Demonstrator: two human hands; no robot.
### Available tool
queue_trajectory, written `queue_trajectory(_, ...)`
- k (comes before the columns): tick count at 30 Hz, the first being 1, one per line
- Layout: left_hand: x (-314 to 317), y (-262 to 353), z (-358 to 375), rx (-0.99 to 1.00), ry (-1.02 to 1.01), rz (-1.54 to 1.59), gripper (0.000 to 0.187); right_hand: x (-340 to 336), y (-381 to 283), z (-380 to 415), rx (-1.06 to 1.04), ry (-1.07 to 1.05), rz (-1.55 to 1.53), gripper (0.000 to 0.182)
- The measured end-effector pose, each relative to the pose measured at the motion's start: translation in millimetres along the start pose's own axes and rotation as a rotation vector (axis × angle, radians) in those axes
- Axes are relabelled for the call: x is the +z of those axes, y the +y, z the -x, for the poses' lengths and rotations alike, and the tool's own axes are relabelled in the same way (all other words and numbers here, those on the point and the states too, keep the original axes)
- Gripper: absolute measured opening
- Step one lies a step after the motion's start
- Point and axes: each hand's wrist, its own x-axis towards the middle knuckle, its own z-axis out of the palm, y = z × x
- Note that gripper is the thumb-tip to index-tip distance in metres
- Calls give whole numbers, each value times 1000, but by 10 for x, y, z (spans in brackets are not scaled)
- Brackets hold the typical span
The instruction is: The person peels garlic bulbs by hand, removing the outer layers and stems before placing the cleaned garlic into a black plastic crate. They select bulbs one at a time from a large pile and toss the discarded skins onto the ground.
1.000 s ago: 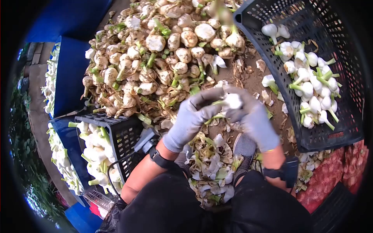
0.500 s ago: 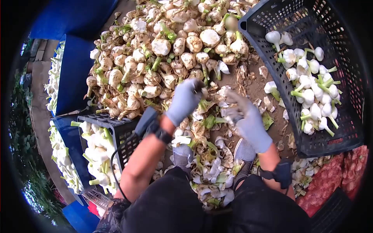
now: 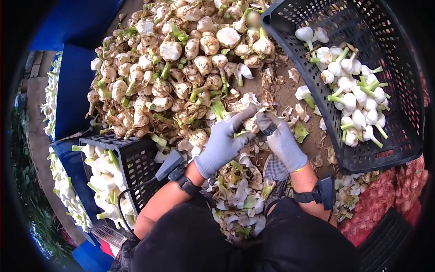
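A garlic bulb [image 3: 250, 124] with pale, partly soiled skin sits between my two gloved hands, above the litter of peelings. My left hand [image 3: 225, 144] closes on it from the left, index finger over the top and thumb below. From the other side my right hand [image 3: 284, 144] meets the bulb with bent fingers and thumb pressed at its skin. A dark band [image 3: 270, 130] shows on that hand's thumb side. Around my shoes [image 3: 275, 168] lies a heap of stripped garlic skins [image 3: 240, 199].
A large pile of unpeeled garlic [image 3: 158, 77] spreads ahead and left. At right a black crate [image 3: 385, 156] holds cleaned bulbs; red mesh sacks [image 3: 371, 204] lie below it. Another black crate [image 3: 140, 158] and blue containers [image 3: 74, 95] with white garlic stand at left.
My hands have come together on the garlic bulb; before, they were apart with the right fingers spread. The view has shifted, so the pile and crates appear further left.
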Motion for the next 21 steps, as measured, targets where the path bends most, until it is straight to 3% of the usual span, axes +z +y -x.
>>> queue_trajectory(2,-73,14,-20,-9,-36,-48,60,-124,-32,-19,9,-49,172,30)
queue_trajectory(3,-96,45,-13,-23,-71,-97,62,-176,-216,-29,197,-142,159,27)
queue_trajectory(6,-81,162,-35,5,-96,-143,62,-90,-143,-1,148,-111,125,25)
queue_trajectory(7,-74,134,-18,3,-99,-144,62,-33,-186,19,254,-85,57,27)
queue_trajectory(10,-35,21,23,-282,-75,317,57,-13,-237,53,269,-117,132,31)
queue_trajectory(15,-122,146,0,-353,-130,554,51,-92,-214,145,289,-274,-143,29)
queue_trajectory(18,-120,91,21,-347,-78,625,50,-72,-254,211,280,-249,-200,26)
queue_trajectory(20,-118,131,16,-334,-54,521,54,15,-262,182,237,-172,-63,22)
queue_trajectory(21,-132,138,13,-113,-46,104,55,50,-261,172,193,-96,74,19)
